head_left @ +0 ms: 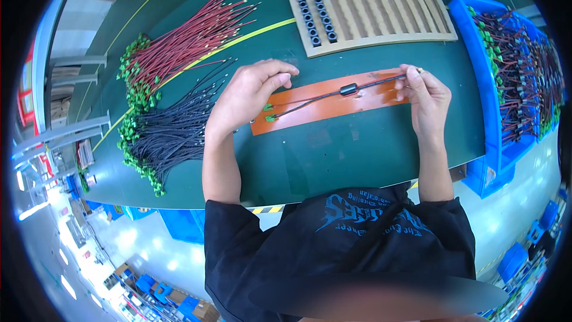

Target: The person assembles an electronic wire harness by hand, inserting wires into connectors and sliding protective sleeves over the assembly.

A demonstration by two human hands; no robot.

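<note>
My right hand (424, 92) pinches the tip ends of a wire pair (381, 83), one red and one black wire. A black cylindrical ferrite core (348, 89) sits around the pair near its middle. Green connectors (270, 118) end the wires on the left, lying over an orange strip board (322, 116). My left hand (253, 89) hovers at the strip's left end, fingers loosely curved and thumb a little apart, with nothing visible between them.
Red wires (185, 39) and black wires (179, 125) with green connectors lie in bundles at the left. A slotted tray (381, 39) at the back holds black cores (313, 18) in its left slots. At the right, a blue bin (491, 107) contains many wire assemblies (518, 65).
</note>
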